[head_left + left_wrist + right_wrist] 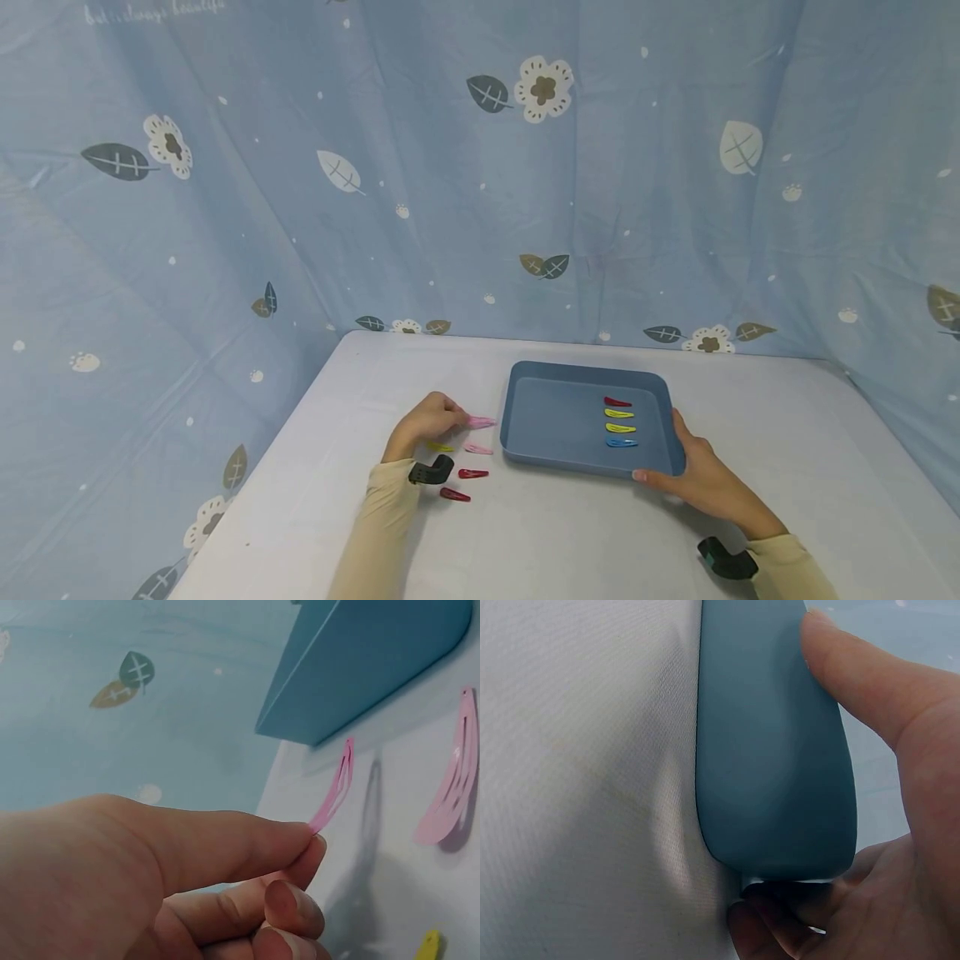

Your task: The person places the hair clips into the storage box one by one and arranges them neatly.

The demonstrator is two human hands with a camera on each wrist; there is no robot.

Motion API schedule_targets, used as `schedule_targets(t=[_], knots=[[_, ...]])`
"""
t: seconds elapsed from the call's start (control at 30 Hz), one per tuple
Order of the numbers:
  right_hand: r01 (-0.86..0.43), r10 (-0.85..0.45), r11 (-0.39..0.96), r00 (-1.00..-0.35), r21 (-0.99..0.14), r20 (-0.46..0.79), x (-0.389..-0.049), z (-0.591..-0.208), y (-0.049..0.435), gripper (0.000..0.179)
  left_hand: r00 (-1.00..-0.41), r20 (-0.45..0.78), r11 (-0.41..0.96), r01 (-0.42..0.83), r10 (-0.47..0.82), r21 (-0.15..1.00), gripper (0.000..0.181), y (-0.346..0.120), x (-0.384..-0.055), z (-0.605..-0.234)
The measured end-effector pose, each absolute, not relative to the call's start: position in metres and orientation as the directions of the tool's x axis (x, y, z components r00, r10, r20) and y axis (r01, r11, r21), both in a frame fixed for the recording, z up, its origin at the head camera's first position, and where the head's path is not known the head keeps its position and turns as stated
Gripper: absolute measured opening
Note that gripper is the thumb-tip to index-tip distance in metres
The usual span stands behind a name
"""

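Between thumb and index finger, my left hand [433, 419] pinches a pink snap hair clip [337, 784] by its wide end; its narrow tip points toward the blue tray [555, 417]. A second pink hair clip [477, 449] lies on the table beside it, with a yellow hair clip [440, 447] partly behind the left wrist. Nearer me are two red hair clips, one [473, 473] above the other [455, 495]. My right hand [701, 475] grips the tray's near right corner, thumb over the front rim and fingers along the right side.
Inside the tray, toward its right, a column holds a red clip [618, 402], a yellow clip [618, 413], another yellow clip [620, 428] and a blue clip [622, 443]. A patterned blue curtain [450, 208] hangs behind the white table [570, 533].
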State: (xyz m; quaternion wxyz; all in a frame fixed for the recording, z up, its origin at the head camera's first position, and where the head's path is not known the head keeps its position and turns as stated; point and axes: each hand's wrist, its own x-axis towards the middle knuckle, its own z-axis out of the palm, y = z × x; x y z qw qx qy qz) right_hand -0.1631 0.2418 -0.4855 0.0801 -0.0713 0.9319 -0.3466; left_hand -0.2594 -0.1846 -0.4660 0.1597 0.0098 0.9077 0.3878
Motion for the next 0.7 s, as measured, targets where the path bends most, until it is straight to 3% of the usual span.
schedule_targets(t=[0.7], knots=[[-0.110, -0.197, 0.741, -0.979, -0.662, -0.058, -0.163, -0.487, 0.241, 0.128, -0.962, -0.254, 0.657, -0.125, 0.104, 0.743, 0.023, -0.197, -0.262, -0.459]])
